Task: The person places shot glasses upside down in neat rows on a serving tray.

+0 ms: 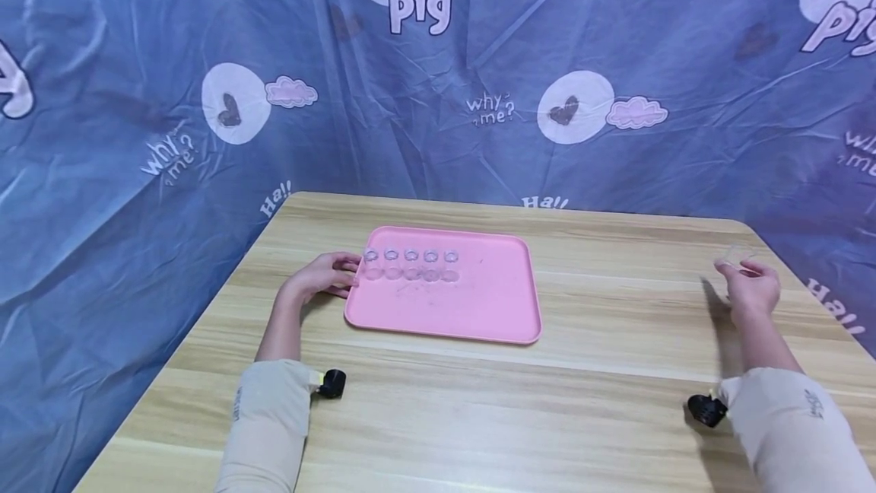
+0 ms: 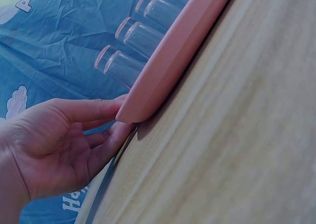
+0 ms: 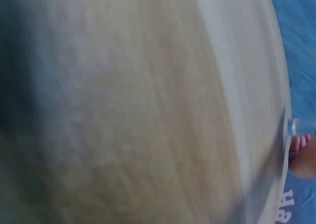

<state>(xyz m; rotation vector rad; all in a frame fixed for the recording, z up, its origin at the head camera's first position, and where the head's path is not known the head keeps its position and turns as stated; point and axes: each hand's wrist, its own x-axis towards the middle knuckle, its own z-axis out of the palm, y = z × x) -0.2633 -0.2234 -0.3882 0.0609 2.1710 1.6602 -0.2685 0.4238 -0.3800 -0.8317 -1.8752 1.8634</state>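
Note:
My left hand (image 1: 325, 278) holds the left edge of a pink tray (image 1: 493, 303). In the left wrist view its digits lie above and below the tray's rim. Several small clear glasses (image 1: 411, 257) stand lined up across the tray's left and middle part; some of these glasses (image 2: 131, 68) show in the left wrist view. Over the table's far right side, my right hand (image 1: 753, 287) holds another clear glass (image 3: 302, 126). That glass is faint in the head view, and the fingers partly cover it in the right wrist view.
The wood-grain table (image 1: 616, 371) has a rounded far right corner. Blue printed cloth (image 1: 438, 128) hangs behind it and along both sides. A black wrist camera (image 1: 332, 384) sits at the left cuff, another black camera (image 1: 707, 409) at the right cuff.

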